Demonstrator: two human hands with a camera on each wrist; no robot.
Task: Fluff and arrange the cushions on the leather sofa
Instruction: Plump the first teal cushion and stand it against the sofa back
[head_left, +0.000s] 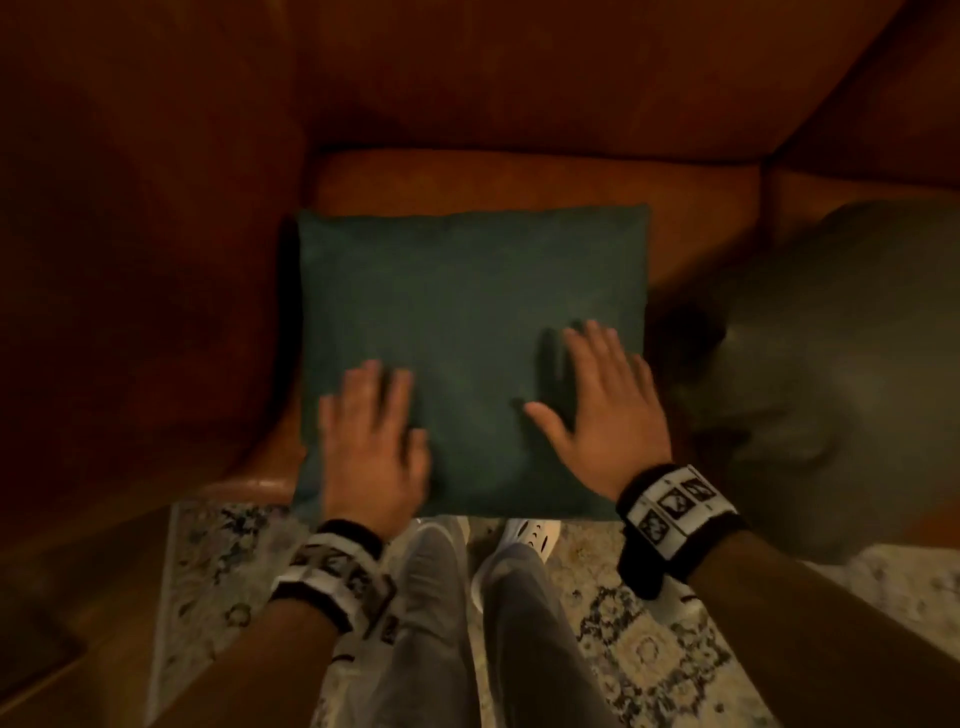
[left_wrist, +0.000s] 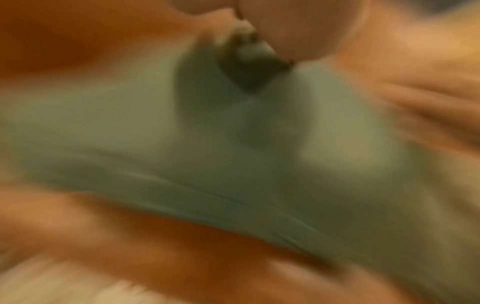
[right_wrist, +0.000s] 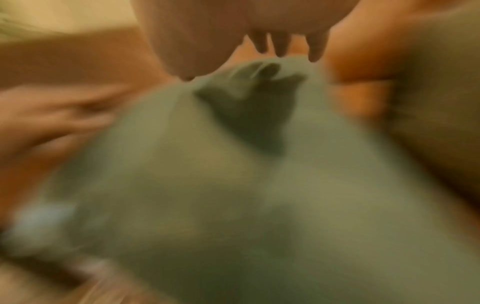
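A dark green square cushion (head_left: 467, 312) lies flat on the brown leather sofa seat (head_left: 519, 182), its near edge hanging over the seat front. My left hand (head_left: 374, 436) lies flat on its near left part, fingers straight. My right hand (head_left: 602, 395) is spread, palm down, over its near right part, casting a shadow just beside it. Both wrist views are motion-blurred: the green cushion (left_wrist: 182, 144) fills the left one, and the cushion (right_wrist: 233, 185) with my right hand's fingertips (right_wrist: 280, 47) above it fills the right one.
A second, grey-green cushion (head_left: 821, 364) sits blurred on the seat to the right. The sofa arm (head_left: 130, 286) rises at left and the backrest (head_left: 519, 67) behind. My legs and white shoes (head_left: 530, 535) stand on a patterned rug (head_left: 649, 649) in front.
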